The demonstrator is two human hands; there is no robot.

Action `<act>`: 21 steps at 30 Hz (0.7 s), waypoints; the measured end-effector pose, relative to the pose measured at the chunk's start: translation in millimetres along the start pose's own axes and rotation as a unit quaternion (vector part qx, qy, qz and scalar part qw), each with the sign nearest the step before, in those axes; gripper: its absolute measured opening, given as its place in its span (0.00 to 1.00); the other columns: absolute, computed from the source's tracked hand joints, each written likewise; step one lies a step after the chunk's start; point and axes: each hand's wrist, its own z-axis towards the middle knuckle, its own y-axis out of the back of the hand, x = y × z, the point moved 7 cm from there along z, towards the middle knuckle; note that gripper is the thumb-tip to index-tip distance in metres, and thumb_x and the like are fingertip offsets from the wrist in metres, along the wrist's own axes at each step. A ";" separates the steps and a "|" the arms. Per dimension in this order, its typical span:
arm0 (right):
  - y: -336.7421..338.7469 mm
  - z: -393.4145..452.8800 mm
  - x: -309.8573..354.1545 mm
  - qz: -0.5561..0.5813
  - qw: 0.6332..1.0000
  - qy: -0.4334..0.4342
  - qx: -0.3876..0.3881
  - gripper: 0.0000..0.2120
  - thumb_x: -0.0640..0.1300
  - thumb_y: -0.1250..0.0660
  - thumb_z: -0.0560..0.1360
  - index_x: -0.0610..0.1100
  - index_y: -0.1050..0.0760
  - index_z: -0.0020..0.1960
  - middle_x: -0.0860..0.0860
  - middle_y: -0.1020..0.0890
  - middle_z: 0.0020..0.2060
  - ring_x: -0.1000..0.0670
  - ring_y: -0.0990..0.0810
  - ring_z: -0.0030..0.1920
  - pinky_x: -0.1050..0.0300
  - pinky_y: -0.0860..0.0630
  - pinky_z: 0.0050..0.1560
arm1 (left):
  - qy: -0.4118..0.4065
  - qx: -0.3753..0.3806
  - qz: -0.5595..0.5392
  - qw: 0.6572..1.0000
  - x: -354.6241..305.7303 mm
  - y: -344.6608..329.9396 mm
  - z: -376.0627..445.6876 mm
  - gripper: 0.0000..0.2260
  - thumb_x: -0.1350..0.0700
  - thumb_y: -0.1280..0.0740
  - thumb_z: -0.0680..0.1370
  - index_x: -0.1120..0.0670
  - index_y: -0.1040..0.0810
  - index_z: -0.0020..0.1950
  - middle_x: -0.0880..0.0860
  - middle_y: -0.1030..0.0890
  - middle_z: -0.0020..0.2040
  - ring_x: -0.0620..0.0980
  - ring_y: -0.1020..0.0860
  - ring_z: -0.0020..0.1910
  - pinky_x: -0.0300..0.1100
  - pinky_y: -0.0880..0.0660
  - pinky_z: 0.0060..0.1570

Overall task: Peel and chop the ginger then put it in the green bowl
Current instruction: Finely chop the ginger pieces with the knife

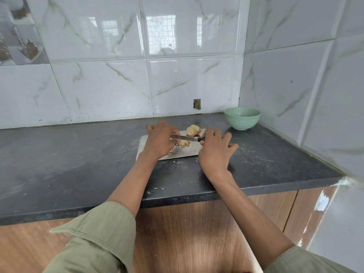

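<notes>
Ginger [184, 143], peeled, lies on a board [188, 152] near the worktop's [78, 164] back right corner, with a second piece [193, 130] at the board's far edge. Left hand [160, 141], fingers curled, holds the near piece. Right hand's [215, 152] grip pinches a knife [187, 137] handle, other fingers spread; blade across the ginger. Bowl [242, 118] stands in the corner, apart from the board.

One wide-angle view from the person's head, looking forward and down over both forearms at a dark desk [78, 154] in a tiled corner, close up.
</notes>
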 end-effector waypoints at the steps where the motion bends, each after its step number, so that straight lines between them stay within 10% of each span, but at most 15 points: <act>1: 1.0 -0.2 -0.1 0.006 1.000 0.000 -0.005 0.15 0.37 0.32 0.76 0.50 0.30 0.59 0.49 0.25 0.57 0.43 0.32 0.59 0.45 0.37 0.52 | 0.005 -0.008 0.007 1.000 1.4 1.5 -0.1 0.03 0.49 0.25 0.76 0.42 0.17 0.44 0.40 0.21 0.41 0.46 0.31 0.52 0.49 0.44 0.48; 14: -0.5 2.0 -4.9 0.078 0.997 0.000 -0.005 0.22 0.28 0.35 0.71 0.49 0.30 0.58 0.47 0.27 0.57 0.43 0.32 0.61 0.40 0.36 0.68 | -0.030 -0.011 -0.065 0.997 -9.0 5.8 -5.2 0.18 0.48 0.23 0.73 0.38 0.20 0.61 0.36 0.21 0.57 0.46 0.32 0.64 0.49 0.41 0.54; 21: -1.5 4.0 -0.8 0.077 0.997 0.013 0.011 0.22 0.28 0.35 0.72 0.49 0.30 0.60 0.47 0.28 0.59 0.42 0.32 0.64 0.38 0.42 0.75 | -0.118 -0.026 -0.119 0.986 -39.5 2.8 -4.0 0.03 0.48 0.26 0.77 0.42 0.14 0.50 0.43 0.17 0.45 0.46 0.26 0.51 0.52 0.35 0.56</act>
